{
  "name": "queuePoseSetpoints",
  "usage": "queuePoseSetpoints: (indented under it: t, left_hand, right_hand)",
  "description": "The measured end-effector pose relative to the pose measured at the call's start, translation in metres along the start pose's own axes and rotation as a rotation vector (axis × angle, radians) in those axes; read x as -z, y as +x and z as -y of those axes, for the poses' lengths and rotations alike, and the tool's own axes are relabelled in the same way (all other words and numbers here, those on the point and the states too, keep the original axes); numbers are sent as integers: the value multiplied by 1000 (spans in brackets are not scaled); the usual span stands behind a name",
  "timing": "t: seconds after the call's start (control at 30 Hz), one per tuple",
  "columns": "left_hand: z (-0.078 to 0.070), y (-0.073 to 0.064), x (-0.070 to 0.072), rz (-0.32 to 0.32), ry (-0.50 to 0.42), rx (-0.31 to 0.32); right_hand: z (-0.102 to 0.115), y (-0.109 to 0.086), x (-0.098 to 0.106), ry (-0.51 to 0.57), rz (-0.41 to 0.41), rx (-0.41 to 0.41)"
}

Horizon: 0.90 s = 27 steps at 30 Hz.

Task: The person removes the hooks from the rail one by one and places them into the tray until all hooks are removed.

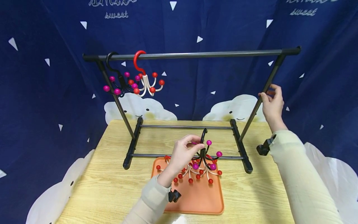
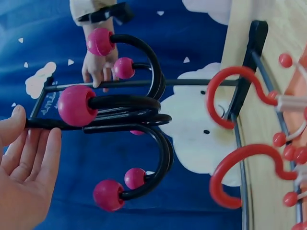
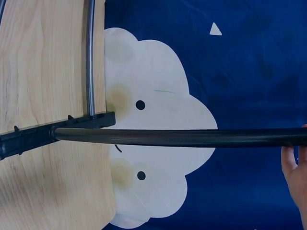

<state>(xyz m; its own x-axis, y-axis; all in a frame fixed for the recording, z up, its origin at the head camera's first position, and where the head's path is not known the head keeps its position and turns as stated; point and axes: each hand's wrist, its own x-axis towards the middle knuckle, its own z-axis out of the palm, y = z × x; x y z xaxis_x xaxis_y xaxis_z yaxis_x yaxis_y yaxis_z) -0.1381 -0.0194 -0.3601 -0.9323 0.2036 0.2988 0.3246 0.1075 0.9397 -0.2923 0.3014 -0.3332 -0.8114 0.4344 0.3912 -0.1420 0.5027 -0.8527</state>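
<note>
My left hand pinches the stem of a black hook hanger between thumb and fingers. Curved prongs with magenta ball tips spread from that stem, and its hook points up in the head view. The hanger is held above an orange tray, where white hangers with red hooks and red balls lie. On the right, my right hand grips the dark right post of a clothes rack, partway up. Only some fingers of that hand show at the edge of the right wrist view.
From the left end of the rack's top bar hang a black hanger with magenta balls and a white one with a red hook. The rack's base stands on a wooden table. Behind is a blue curtain.
</note>
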Motion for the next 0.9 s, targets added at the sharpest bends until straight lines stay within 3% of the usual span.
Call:
queuePoseSetpoints:
  t: [0.13,0.4,0.63,0.7,0.9]
  left_hand:
    - [-2,-7,-4,59,-8,36]
    - [13,-20,-14,179,-23,109]
    - [51,-29,-29,239,-57,41]
    - [55,-33,-32,256,-67,28]
    - [69,-44,-41,307,-93,82]
  right_hand:
    - [-1,1,1,9,-1,-6]
    - [-3,4,1,48,-1,-1]
    - [-5,3,1,63,3,-10]
    - [-6,4,1,62,8,-16]
    - [-6,4,1,47,16,-14]
